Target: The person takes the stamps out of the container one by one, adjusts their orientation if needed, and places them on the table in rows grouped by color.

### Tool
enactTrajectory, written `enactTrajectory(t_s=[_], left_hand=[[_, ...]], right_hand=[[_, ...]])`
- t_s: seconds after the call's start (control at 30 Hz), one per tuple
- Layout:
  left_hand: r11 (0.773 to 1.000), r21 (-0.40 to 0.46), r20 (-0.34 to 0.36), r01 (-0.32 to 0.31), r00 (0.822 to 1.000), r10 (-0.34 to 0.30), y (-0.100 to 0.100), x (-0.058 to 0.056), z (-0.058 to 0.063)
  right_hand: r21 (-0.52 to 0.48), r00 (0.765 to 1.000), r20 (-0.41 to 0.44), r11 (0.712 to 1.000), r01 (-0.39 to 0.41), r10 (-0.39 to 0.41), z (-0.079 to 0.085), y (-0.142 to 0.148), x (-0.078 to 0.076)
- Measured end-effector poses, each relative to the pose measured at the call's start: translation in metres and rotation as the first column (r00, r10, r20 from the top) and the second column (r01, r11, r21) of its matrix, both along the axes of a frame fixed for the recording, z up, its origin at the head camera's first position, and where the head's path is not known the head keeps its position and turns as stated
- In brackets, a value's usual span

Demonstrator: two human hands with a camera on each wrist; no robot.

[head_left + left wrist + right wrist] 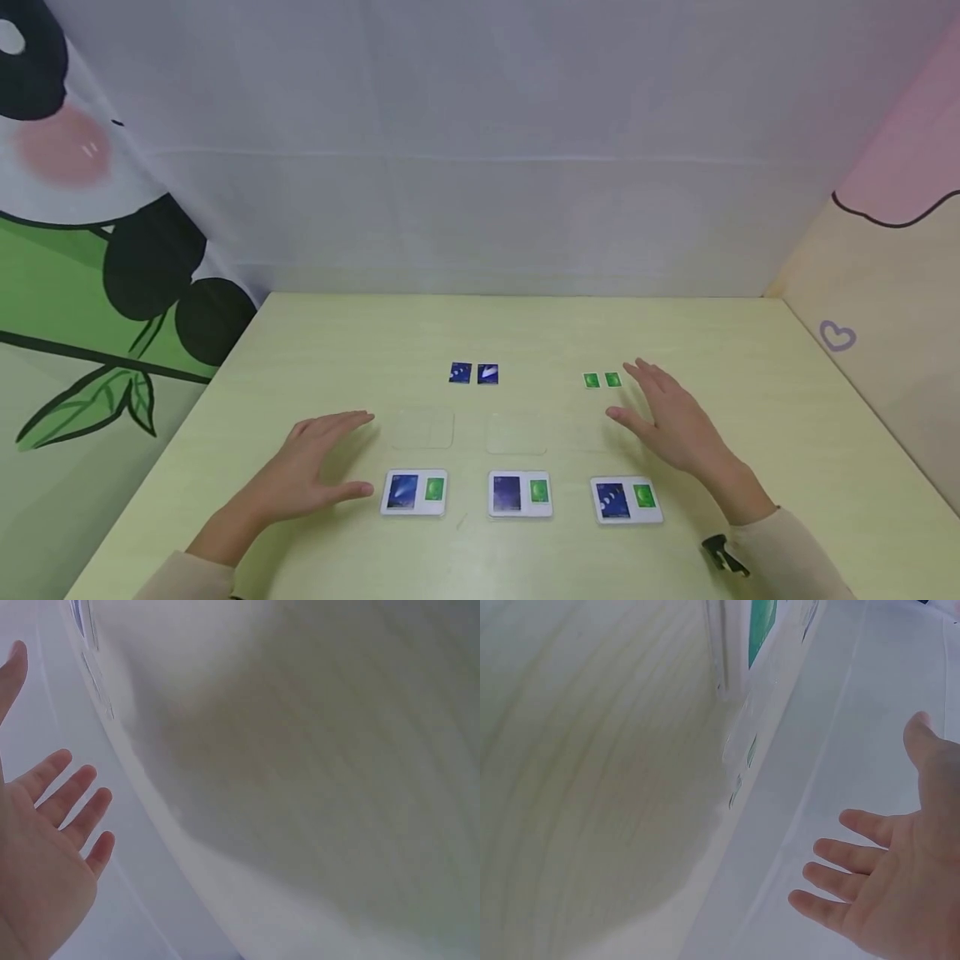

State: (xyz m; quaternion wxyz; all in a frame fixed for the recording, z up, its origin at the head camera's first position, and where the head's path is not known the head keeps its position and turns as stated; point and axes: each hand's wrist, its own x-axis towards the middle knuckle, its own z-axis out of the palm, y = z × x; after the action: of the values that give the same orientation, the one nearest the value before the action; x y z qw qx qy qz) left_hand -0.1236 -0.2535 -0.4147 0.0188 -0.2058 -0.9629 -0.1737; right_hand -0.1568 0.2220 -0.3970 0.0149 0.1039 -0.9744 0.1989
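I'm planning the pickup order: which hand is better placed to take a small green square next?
Probably the right hand. It's empty and right beside the two small green squares; the left hand, also empty, is farther away, nearest the leftmost white card.

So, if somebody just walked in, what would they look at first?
Probably the big cartoon down the left side of the head view. Next, perhaps, the left hand and right hand, both empty, over the table, and the three white cards patched with blue and green, in a row at lower middle.
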Motion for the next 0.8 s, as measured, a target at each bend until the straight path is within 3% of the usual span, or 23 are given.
enactTrajectory(t_s=[0.47, 0.8], left_hand=[[0.997, -0.068, -0.052, 0.025, 0.998, -0.029, 0.009, 0.002, -0.002], [0.993, -0.080, -0.128, 0.086, 0.987, -0.096, 0.010, 0.003, -0.004]], right_hand=[[-0.004, 0.999, 0.029, 1.000, -0.016, 0.016, 0.002, -0.007, 0.003], [-0.034, 0.998, 0.038, 0.998, -0.053, 0.054, 0.004, -0.015, 0.006]])
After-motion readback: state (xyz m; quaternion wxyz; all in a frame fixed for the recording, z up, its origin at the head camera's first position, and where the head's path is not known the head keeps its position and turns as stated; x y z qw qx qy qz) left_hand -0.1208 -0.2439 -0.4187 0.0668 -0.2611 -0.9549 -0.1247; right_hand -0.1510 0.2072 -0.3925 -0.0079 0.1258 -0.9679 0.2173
